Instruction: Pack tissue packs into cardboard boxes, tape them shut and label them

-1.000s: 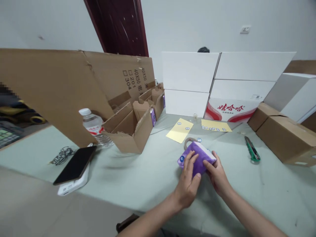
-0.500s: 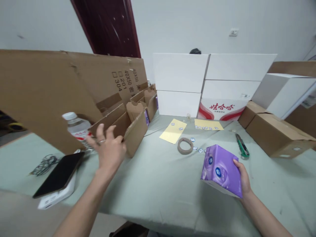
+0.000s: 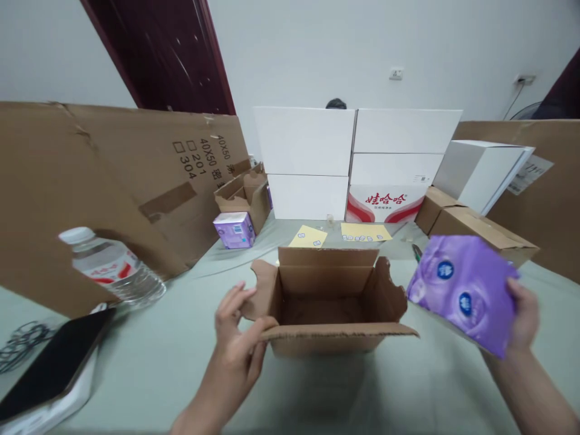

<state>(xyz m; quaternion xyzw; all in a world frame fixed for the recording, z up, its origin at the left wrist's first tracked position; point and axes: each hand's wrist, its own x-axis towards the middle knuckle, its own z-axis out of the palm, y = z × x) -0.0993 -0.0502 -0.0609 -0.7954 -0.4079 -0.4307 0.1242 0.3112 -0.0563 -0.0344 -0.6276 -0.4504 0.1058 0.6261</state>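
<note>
An open cardboard box (image 3: 326,345) stands in front of me with its flaps spread and nothing visible inside. My left hand (image 3: 240,344) grips the box's near left corner, thumb on the near flap and fingers by the left flap. To the right of the box, my right hand (image 3: 523,317) grasps a purple tissue pack (image 3: 462,287) by its right end, held above the table and tilted. Slight blur softens the right fingers. Another purple tissue pack (image 3: 234,231) lies farther back on the left, against a second open cardboard box (image 3: 258,205).
A water bottle (image 3: 118,266) and a black tablet (image 3: 54,362) are at left, beside a tall cardboard panel (image 3: 118,199). White boxes (image 3: 308,142) wall off the back, with yellow paper sheets (image 3: 366,232) before them. A closed cardboard box (image 3: 475,226) sits at right.
My left hand has brought the open box from the left side to the middle front, uncovering the tissue pack behind. The held tissue pack has come up and right. The view has shifted.
</note>
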